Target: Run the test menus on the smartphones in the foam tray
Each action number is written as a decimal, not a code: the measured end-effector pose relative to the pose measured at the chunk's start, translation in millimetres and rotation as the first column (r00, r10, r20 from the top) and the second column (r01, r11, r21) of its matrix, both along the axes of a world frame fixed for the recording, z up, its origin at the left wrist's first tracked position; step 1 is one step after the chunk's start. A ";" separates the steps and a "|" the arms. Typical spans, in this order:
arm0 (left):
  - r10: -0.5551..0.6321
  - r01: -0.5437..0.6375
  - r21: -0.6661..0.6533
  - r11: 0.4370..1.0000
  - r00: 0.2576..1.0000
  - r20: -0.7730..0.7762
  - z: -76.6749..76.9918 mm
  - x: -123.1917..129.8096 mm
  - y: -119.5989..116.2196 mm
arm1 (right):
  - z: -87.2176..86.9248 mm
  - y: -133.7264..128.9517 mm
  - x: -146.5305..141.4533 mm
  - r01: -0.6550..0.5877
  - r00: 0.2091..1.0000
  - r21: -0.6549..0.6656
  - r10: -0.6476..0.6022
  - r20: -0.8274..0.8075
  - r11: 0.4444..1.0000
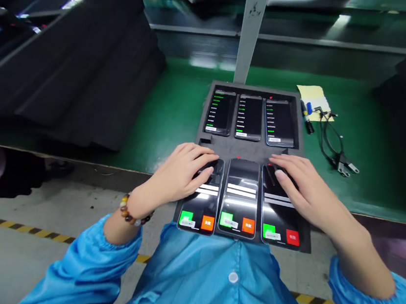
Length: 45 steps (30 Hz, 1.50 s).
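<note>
Green bench (179, 104), black foam tray (240, 150) overhanging its front edge. Six phones (250, 118) lie in it, two rows of three, screens lit. Left hand (182, 171) is over the near-left phone (201, 208), right hand (304, 186) over the near-right phone (279, 215); fingers loosely extended, nothing gripped. Stacked black trays (95, 65) at left; cables (323, 137), marker (308, 120), yellow note (308, 92) to the right. Grey post (249, 34) behind; striped tape (34, 230) on floor (63, 263).

Over on the bench (178, 114), the tray (235, 149) juts past the near edge, holding three phones (249, 117) in a far row and three in a near row. The left hand (180, 171) is over the near-left phone (202, 201), the right hand (305, 189) over the near-right phone (279, 213). Cables (339, 160) and a marker (308, 124) lie right of the tray; a stack (92, 59) stands left, a post (250, 34) beyond.
</note>
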State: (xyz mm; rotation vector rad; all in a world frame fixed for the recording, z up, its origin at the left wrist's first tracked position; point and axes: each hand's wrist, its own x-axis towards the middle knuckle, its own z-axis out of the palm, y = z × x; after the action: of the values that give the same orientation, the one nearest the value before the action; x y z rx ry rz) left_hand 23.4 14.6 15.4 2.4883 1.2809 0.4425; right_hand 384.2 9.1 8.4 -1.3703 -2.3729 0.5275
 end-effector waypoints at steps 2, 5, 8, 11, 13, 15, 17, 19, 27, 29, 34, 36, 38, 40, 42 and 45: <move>-0.067 0.067 0.000 0.998 0.997 -0.024 5.6 2.0 -2.7 | 6.6 2.8 -5.7 -0.049 0.998 0.044 0.046 0.052 0.998; -0.210 0.210 0.029 0.977 0.978 0.004 8.5 -3.1 -31.5 | 9.5 -32.0 -13.8 -0.161 0.984 0.145 0.147 0.100 0.976; -0.273 0.260 0.229 0.938 0.962 0.026 -1.1 -2.5 -67.2 | -0.6 -82.3 -21.7 -0.223 0.973 0.317 0.190 0.133 0.922; -0.241 0.208 0.423 0.882 0.970 0.025 -17.9 5.8 -86.0 | -15.6 -111.0 -26.5 -0.197 0.971 0.472 0.104 0.216 0.859; -0.233 0.179 0.492 0.852 0.971 0.050 -27.1 9.7 -88.0 | -21.2 -113.2 -26.9 -0.201 0.969 0.533 0.086 0.232 0.822; -0.244 0.171 0.518 0.838 0.967 0.076 -31.9 10.3 -85.7 | -20.9 -107.1 -25.7 -0.211 0.972 0.584 0.104 0.213 0.784; -0.264 0.187 0.526 0.830 0.961 0.075 -32.3 8.7 -82.9 | -16.5 -99.1 -23.7 -0.215 0.975 0.631 0.128 0.180 0.745; -0.283 0.208 0.558 0.804 0.958 0.052 -29.5 6.7 -81.1 | -11.4 -93.4 -21.4 -0.223 0.974 0.650 0.143 0.175 0.727; -0.281 0.261 0.358 0.897 0.960 0.005 2.5 -4.7 -69.3 | -9.3 -94.7 -22.1 -0.251 0.968 0.662 0.187 0.168 0.706; -0.184 0.174 0.204 0.963 0.982 0.030 14.3 -7.6 -60.3 | -10.1 -95.9 -25.8 -0.244 0.970 0.620 0.182 0.162 0.746; -0.019 -0.014 0.198 0.980 0.987 0.161 32.5 -6.8 -39.0 | -8.3 -94.8 -31.8 -0.271 0.962 0.585 0.203 0.181 0.765; -0.085 0.053 0.214 0.975 0.986 0.140 28.4 -4.4 -40.9 | -7.0 -95.1 -30.1 -0.276 0.961 0.576 0.217 0.172 0.770; -0.202 0.166 0.302 0.939 0.975 0.091 17.6 -2.1 -51.3 | -7.3 -97.0 -26.2 -0.258 0.966 0.564 0.210 0.150 0.784; -0.293 0.245 0.436 0.866 0.955 0.045 4.4 -0.5 -66.0 | -10.2 -100.1 -21.3 -0.208 0.978 0.537 0.179 0.105 0.817; -0.323 0.261 0.504 0.823 0.946 0.039 -4.4 1.0 -77.2 | -15.3 -103.2 -17.5 -0.147 0.989 0.502 0.133 0.063 0.852; -0.335 0.279 0.395 0.875 0.939 0.080 -1.4 9.0 -69.5 | -23.5 -105.6 -16.0 -0.098 0.995 0.481 0.087 0.045 0.871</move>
State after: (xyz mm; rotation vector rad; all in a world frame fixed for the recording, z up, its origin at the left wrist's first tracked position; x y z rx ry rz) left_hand 32.4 -54.9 14.0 2.8435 0.7737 0.8409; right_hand 368.2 -96.6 -15.2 -1.0394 -2.3730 -0.0690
